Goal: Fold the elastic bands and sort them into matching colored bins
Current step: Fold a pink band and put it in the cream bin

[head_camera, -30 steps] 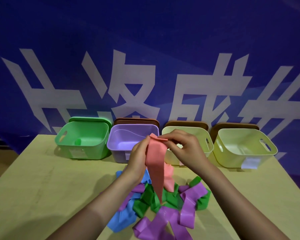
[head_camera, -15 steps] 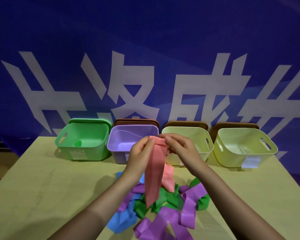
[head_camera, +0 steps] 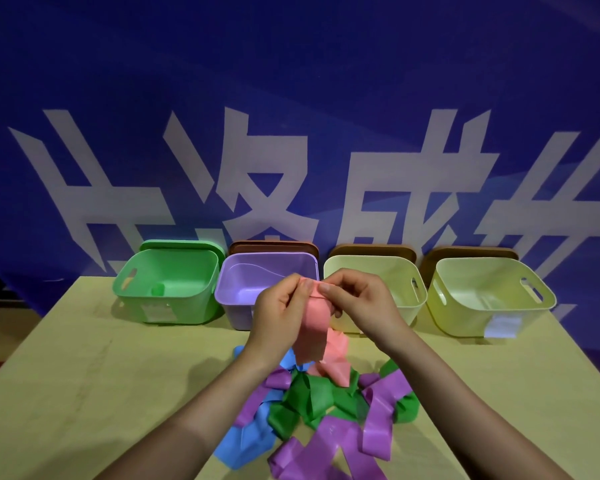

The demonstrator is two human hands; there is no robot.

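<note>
Far left on the pale yellow desk (head_camera: 66, 375) I see an open green plastic bin (head_camera: 168, 284) with side handle slots and a white label on its front; a small green piece lies on its floor, too small for me to tell what it is. Just beside it stands a lilac plastic bin (head_camera: 243, 289), partly hidden by my hands.

My left hand (head_camera: 281, 313) is raised in front of the lilac bin, thumb and fingertips pinching the top edge of a salmon-pink elastic band (head_camera: 314, 327). The band hangs down doubled from that pinch, above the desk, its lower end dangling over the pile. My right hand (head_camera: 359, 301) meets the left at the same top edge, fingers curled and pinching the band too. Both hands are closed narrow on it.

Below the hands lies a loose pile on the desk: a blue elastic band (head_camera: 250, 438) at the left, a dark green elastic band (head_camera: 312, 396) in the middle, purple elastic bands (head_camera: 378, 420) toward the right and front, all overlapping.

Right of my hands stands a pale yellow plastic bin (head_camera: 392, 271), then a second pale yellow plastic bin (head_camera: 489, 299) with a white label. Brown lids (head_camera: 465, 252) lean behind the three right-hand bins. A blue banner with white characters (head_camera: 291, 133) fills the background.
</note>
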